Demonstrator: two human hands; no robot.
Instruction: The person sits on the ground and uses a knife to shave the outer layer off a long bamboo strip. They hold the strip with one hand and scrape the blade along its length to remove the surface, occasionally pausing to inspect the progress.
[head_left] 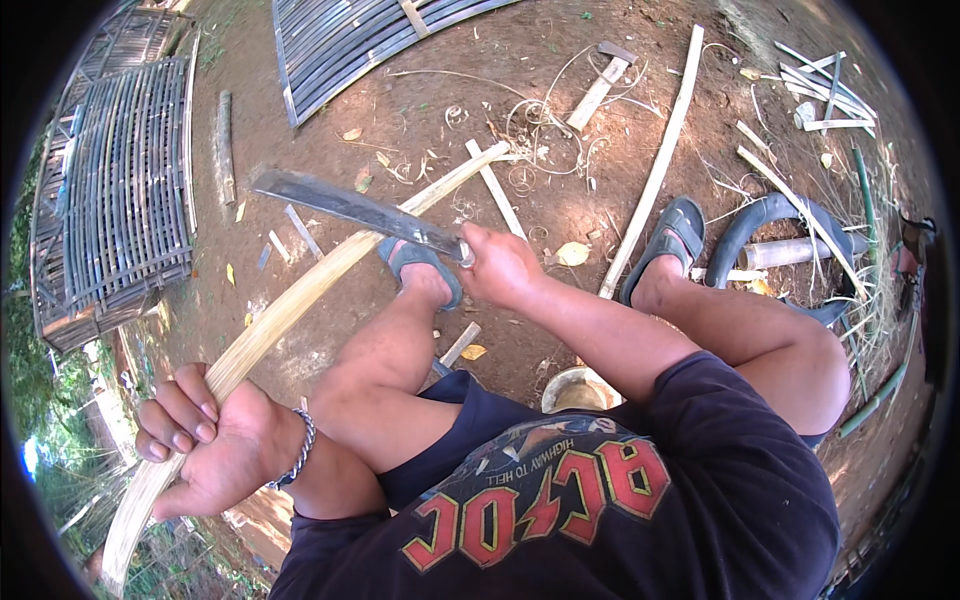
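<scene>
My left hand (240,440) is wrapped round a long, pale split bamboo strip (310,285), near its lower end. The strip slants up and away to the right, its far end past my left foot. In my right hand (498,266) is a machete (345,205), its handle mostly hidden by the fingers. The broad dark blade points left and crosses over the strip at its upper part. Whether blade and strip touch, I cannot tell.
Slatted bamboo panels (120,170) stand at the left, with another panel (370,40) at the top. On the dirt ground lie a wooden-handled hammer-like tool (598,90), curled shavings, a long bamboo strip (660,160) and, at right, a black rubber ring (732,240). My sandalled feet flank the middle.
</scene>
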